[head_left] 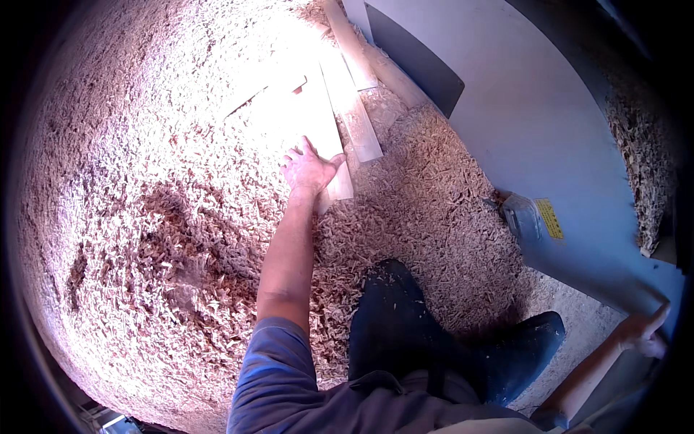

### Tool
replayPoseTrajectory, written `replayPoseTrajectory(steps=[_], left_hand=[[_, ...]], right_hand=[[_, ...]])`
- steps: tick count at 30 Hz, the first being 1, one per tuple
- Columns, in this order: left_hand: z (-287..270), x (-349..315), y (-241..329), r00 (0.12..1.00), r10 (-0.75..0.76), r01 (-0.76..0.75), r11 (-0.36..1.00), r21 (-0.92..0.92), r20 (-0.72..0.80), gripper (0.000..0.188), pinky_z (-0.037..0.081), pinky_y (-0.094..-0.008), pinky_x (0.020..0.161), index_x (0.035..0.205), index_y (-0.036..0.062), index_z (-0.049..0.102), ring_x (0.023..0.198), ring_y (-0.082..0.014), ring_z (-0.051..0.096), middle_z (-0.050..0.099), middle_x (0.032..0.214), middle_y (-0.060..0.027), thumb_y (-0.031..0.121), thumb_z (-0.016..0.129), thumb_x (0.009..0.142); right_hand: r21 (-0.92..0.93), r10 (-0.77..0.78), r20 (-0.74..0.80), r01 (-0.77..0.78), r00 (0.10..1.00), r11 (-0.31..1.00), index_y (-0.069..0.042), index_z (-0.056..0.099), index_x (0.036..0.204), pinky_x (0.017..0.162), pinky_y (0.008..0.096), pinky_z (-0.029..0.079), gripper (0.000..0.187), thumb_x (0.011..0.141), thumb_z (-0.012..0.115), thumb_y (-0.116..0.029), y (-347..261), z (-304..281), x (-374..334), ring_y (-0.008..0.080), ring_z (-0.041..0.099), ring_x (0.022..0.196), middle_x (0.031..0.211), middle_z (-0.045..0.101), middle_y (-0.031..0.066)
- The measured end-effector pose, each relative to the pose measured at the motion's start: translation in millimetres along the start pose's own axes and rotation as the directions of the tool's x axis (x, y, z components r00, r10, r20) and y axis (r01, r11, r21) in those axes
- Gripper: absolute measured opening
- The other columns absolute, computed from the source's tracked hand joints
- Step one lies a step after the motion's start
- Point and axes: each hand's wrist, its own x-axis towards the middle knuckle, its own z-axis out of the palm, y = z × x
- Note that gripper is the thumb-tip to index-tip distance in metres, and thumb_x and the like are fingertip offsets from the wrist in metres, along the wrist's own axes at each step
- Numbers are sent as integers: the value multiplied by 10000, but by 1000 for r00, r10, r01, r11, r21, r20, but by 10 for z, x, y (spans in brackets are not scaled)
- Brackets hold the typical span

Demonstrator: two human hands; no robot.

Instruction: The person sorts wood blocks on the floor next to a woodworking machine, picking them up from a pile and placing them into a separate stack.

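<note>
My left arm reaches forward over a heap of wood shavings [181,239]. At its end my left hand [309,172] lies with spread fingers on the near end of a pale wooden board [340,186], thumb out toward the board's right edge. Strong glare washes out the board's far part, so its full outline cannot be made out. Just right of it lies another pale strip of wood [365,137]. Far to the right, my right hand [642,336] rests against the lower edge of a light grey panel [549,123], its fingers apart and dimly lit.
A dark grey plate [426,61] and more wood lengths [350,43] lie at the far side. A clear plastic box [522,217] sits on the panel beside a yellow label [549,218]. My dark-trousered legs [405,325] are among the shavings, with grey floor [571,304] to their right.
</note>
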Motion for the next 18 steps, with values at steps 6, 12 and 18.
replayPoseTrajectory(steps=[6,12,18], left_hand=[[-15,-17,-102,980,-158,189,933,-307,122,1340,320,-562,1167,1621,40,111,1416,-425,415,391,1538,-308,726,790,690],[170,-199,200,977,-9,81,940,-331,214,1207,534,-412,964,1453,-106,362,1069,-341,694,687,1135,-281,674,841,665],[332,-688,624,995,-104,91,888,-450,-5,1006,573,-435,902,1276,-162,498,978,-381,721,723,1028,-249,574,875,703]], right_hand=[[154,-186,-52,192,981,969,74,413,1201,723,369,622,628,850,846,-215,-809,230,-12,213,648,907,1073,591,218],[121,-178,-53,183,983,976,40,392,1253,792,394,633,656,856,831,-242,-829,199,-25,303,657,976,1158,571,225],[211,-131,-34,136,991,968,48,349,1355,829,425,604,784,819,831,-260,-1410,227,-121,314,618,1034,1203,528,231]])
